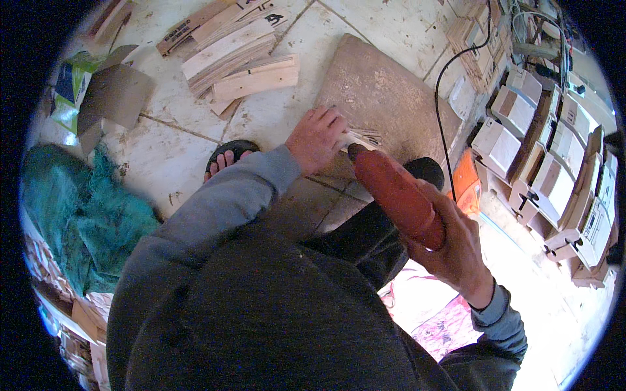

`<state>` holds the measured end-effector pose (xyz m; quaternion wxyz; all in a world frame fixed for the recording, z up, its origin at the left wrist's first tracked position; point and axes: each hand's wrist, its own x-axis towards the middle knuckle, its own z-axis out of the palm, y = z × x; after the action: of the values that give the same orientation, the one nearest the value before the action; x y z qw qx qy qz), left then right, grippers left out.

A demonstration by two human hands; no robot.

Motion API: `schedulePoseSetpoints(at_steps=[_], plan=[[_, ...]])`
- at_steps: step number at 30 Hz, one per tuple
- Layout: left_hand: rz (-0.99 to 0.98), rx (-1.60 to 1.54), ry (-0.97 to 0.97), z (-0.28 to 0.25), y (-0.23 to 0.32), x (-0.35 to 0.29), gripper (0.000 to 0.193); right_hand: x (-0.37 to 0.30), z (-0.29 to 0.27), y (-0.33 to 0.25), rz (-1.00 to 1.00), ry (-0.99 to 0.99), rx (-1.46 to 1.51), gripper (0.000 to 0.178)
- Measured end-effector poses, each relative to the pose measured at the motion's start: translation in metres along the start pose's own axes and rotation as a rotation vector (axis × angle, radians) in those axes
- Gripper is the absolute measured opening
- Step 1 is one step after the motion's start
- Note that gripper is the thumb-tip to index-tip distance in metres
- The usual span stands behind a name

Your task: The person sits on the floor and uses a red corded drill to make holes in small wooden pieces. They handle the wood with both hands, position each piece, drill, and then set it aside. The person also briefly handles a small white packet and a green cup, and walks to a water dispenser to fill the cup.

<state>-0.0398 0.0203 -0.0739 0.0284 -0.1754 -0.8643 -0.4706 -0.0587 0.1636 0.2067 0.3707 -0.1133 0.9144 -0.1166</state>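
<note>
My right hand [450, 241] is wrapped round a red power tool [398, 195] with a long rounded body and a dark front end. I cannot tell its exact kind. Its tip points away from me, at some thin pale wooden strips [365, 136] over the near edge of a brown board [385, 85]. My left hand [316, 138] is closed at the left end of these strips, fingers bent and together. The tool hides part of the wood, and I cannot see where its tip meets it.
Curved wooden pieces [231, 58] lie stacked on the tiles ahead. A black cable [438, 98] runs past the board. Wooden assemblies [541, 156] stand at the right; green cloth [91, 215] and cardboard [117, 94] lie at the left. My sandalled feet flank the work.
</note>
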Motion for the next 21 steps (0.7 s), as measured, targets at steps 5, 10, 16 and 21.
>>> schedulePoseSetpoints(at_steps=[5,10,16,21], plan=[[-0.006,-0.020,0.002,0.000,0.002,-0.001,0.021,-0.005,-0.003,-0.005,-0.042,0.006,-0.008,0.070],[-0.003,0.044,-0.004,-0.002,0.005,0.002,0.022,-0.012,-0.010,-0.011,0.014,-0.006,-0.030,0.069],[-0.024,0.036,-0.035,0.001,0.005,0.005,0.022,-0.020,-0.021,-0.020,0.051,0.009,0.015,0.068],[-0.046,0.046,-0.016,0.004,0.006,0.004,0.027,-0.056,-0.048,-0.015,0.151,0.065,-0.021,0.069]])
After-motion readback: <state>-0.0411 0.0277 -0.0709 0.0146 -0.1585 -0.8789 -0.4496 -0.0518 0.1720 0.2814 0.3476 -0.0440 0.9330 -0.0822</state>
